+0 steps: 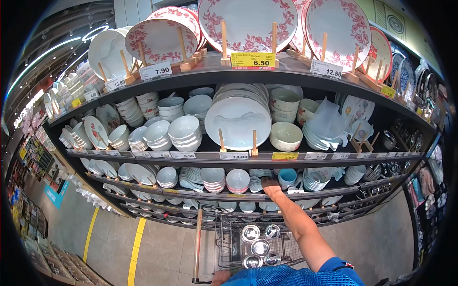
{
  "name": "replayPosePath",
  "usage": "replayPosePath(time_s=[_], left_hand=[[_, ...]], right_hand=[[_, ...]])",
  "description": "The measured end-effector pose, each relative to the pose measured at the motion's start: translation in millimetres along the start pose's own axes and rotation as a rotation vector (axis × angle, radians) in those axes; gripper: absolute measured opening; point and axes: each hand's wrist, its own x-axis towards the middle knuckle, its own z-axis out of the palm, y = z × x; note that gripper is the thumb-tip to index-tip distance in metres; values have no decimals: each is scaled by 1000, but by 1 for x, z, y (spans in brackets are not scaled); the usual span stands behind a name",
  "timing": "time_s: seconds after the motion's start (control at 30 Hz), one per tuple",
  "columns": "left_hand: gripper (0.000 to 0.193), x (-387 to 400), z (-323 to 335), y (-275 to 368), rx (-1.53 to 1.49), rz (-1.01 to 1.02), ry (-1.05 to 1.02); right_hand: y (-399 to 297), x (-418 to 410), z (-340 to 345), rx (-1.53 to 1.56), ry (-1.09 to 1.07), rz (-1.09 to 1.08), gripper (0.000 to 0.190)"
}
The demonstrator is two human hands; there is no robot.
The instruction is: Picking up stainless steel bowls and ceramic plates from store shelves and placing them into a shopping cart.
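My right hand [271, 186] reaches forward onto the third shelf, between white spoons [255, 184] and a blue bowl [287, 176]. Its fingers point away from me, and whether they hold anything is hidden. Left of the spoons stand stacked pink-rimmed bowls [238, 180]. Low in the picture, part of my left hand [220, 277] shows beside my blue mesh garment, near the shopping cart's handle [198, 246]; its fingers cannot be made out. Several shiny metal bowls [260, 247] sit in the wire shopping cart [223, 246] below my right arm.
Price tags line the shelf edges [200, 157]. Above are stacked white bowls [184, 132], a large plate [238, 123] on a wooden rack and red-flowered plates [247, 25]. A plastic bag [325, 118] covers some dishes. Yellow lines [136, 246] cross the tiled floor at left.
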Motion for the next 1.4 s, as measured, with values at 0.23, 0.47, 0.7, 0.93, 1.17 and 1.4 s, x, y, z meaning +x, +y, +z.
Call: replayPosePath(time_s=[0.23, 0.47, 0.7, 0.93, 1.17, 1.4], left_hand=[[30, 2, -1, 2, -16, -16, 5], [30, 4, -5, -2, -18, -38, 11], [30, 11, -19, -4, 6, -48, 30], [30, 12, -28, -8, 25, -75, 43], [30, 13, -36, -9, 42, -99, 57], [30, 13, -40, -12, 39, -134, 73]], right_hand=[[2, 0, 2, 48, -15, -5, 20], [-3, 2, -14, 161, -153, -11, 28], [8, 0, 1, 159, -65, -35, 27], [8, 2, -15, 240, -231, -32, 38], [11, -4, -9, 264, -144, -13, 32], [6, -7, -25, 267, -46, 5, 19]])
